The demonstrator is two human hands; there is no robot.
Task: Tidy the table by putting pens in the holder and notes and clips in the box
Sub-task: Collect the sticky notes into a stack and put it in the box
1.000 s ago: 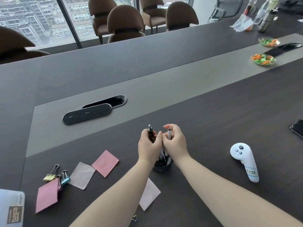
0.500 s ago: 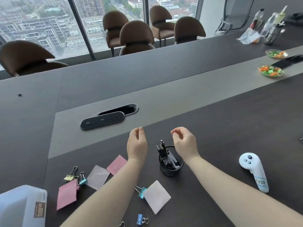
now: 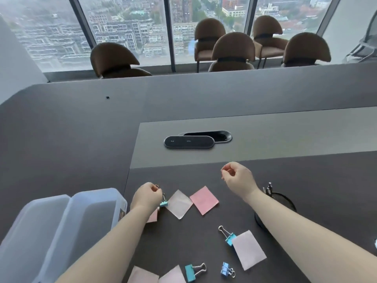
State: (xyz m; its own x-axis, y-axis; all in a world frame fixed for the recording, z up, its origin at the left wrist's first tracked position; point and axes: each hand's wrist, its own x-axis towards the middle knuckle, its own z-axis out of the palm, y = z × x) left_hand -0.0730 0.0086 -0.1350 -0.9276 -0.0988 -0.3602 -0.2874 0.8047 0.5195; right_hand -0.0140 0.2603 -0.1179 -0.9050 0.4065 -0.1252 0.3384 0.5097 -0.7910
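Now I'm pinching a teal binder clip (image 3: 163,202) with my left hand (image 3: 147,198) at lower centre; my right hand (image 3: 239,179) is hovering loosely curled, holding nothing. Next I'm carrying it to the translucent box (image 3: 61,227), lower left

- I see a large dark table (image 3: 306,180) filling the near and middle ground, with a lighter grey inlaid strip (image 3: 265,135) running across it to the right.
- Set in that strip is an oval cable port (image 3: 212,136), and a black oval cover (image 3: 189,142) lies just beside it on its near left.
- Along the far edge stand brown round-backed chairs (image 3: 233,51): one to the left, four grouped on the right.
- Behind them, floor-to-ceiling windows (image 3: 126,27) with dark frames show city buildings far below, in hazy daylight.
- A pale wall (image 3: 14,64) closes the far left.
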